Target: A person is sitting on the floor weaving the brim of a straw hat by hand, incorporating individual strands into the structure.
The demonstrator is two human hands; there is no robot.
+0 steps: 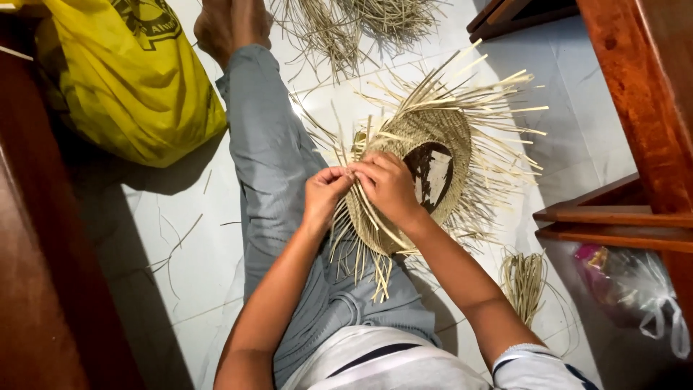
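So a half-woven round basket of pale straw strips [426, 170] is propped against the outstretched leg in grey striped trousers [278, 180], just above the white tiled floor [195, 267], with loose strip ends fanning out all around its rim. Both hands are right at its left edge. The left hand [325, 191] is pinched together on a few thin straw strands [345, 217], thumb and fingertips closed around them. The right hand [390, 186] is laid over the woven part, its grip curled shut on the same bunch of strands beside the left fingertips, so the two hands are touching or very nearly.

A bare foot [231, 25] can be seen at the top, and beyond it a pile of loose dry straw [354, 25] is spread on the floor. A crumpled yellow plastic bag [126, 79] is sat to the left of the leg. A small bundle of straw [523, 282] is lying near the right elbow, with a clear plastic bag [635, 289] under the reddish wooden furniture [635, 94].
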